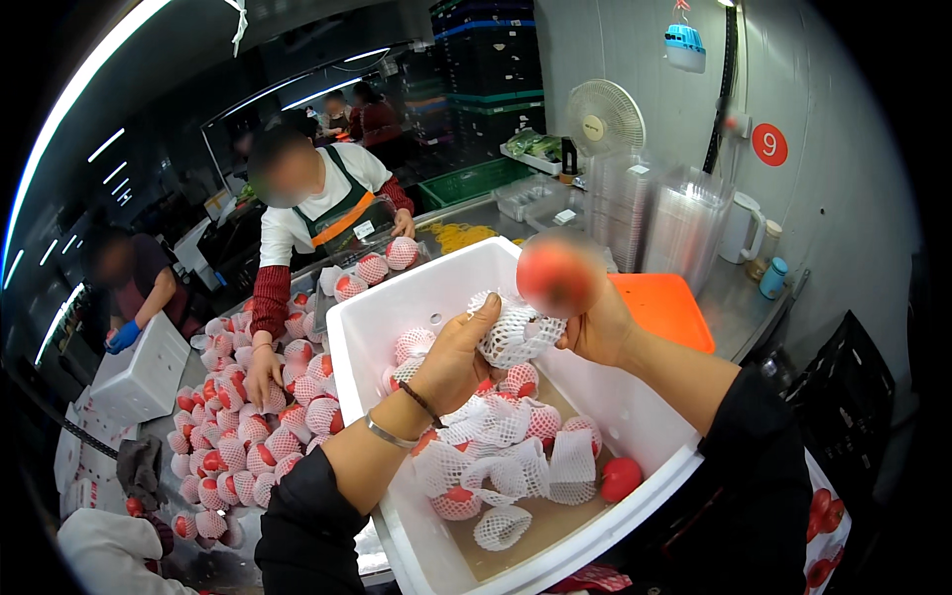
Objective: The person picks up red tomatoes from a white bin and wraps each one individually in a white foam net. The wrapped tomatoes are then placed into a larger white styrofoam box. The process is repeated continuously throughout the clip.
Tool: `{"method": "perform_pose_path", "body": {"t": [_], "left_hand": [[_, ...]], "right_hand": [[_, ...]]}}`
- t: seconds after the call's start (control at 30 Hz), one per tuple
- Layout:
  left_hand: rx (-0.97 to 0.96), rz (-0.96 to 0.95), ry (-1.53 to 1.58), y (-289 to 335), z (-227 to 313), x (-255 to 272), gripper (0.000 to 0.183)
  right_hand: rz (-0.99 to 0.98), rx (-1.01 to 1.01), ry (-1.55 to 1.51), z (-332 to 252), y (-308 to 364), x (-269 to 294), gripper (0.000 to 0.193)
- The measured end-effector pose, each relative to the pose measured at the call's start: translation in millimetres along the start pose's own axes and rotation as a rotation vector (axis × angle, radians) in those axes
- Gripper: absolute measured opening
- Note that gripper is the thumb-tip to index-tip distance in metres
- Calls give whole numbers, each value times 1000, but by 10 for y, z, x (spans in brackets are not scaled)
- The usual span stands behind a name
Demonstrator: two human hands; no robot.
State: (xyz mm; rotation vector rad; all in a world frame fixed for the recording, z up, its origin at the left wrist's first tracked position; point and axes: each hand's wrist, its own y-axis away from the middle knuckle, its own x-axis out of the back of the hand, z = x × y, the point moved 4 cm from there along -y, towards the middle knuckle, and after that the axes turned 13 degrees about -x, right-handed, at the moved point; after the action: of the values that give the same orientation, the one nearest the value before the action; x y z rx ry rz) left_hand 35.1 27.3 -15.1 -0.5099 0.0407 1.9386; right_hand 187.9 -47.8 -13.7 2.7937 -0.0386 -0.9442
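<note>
In front of me, above a white foam box [362, 347], I hold two things apart. My left hand [451, 359] is closed on a white foam net sleeve [518, 332], thumb on its upper side. Just right of it, my right hand [607, 325] grips a bare, red, tomato-like fruit [557, 276], whose surface is blurred. The right fingertips reach close to the sleeve; whether they touch it I cannot tell. Inside the box lie several netted red fruits [458, 504], loose foam nets [503, 528] and one bare red fruit [622, 479].
Netted fruits [233, 446] are heaped on the metal table to the left, where a co-worker in an apron [332, 198] reaches in. Behind the box are an orange tray [664, 307], stacked clear containers [684, 233] and a fan [607, 117]. Black crates [843, 397] stand at right.
</note>
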Motion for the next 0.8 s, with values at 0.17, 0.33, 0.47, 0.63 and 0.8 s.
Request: {"method": "perform_pose_path", "body": {"t": [0.17, 0.33, 0.47, 0.63, 0.8], "left_hand": [[18, 99, 6, 41, 52, -67, 39], [-22, 207, 19, -5, 20, 41, 34], [-126, 387, -29, -2, 43, 167, 29], [-291, 413, -245, 25, 98, 157, 27], [-459, 378, -571, 65, 180, 25, 28]], "right_hand": [[0, 2, -15, 12, 2, -20, 60], [42, 14, 117, -26, 44, -46, 54], [214, 217, 531, -56, 131, -237, 65], [359, 514, 1103, 32, 191, -407, 84], [507, 649, 1332, 65, 268, -512, 83]]}}
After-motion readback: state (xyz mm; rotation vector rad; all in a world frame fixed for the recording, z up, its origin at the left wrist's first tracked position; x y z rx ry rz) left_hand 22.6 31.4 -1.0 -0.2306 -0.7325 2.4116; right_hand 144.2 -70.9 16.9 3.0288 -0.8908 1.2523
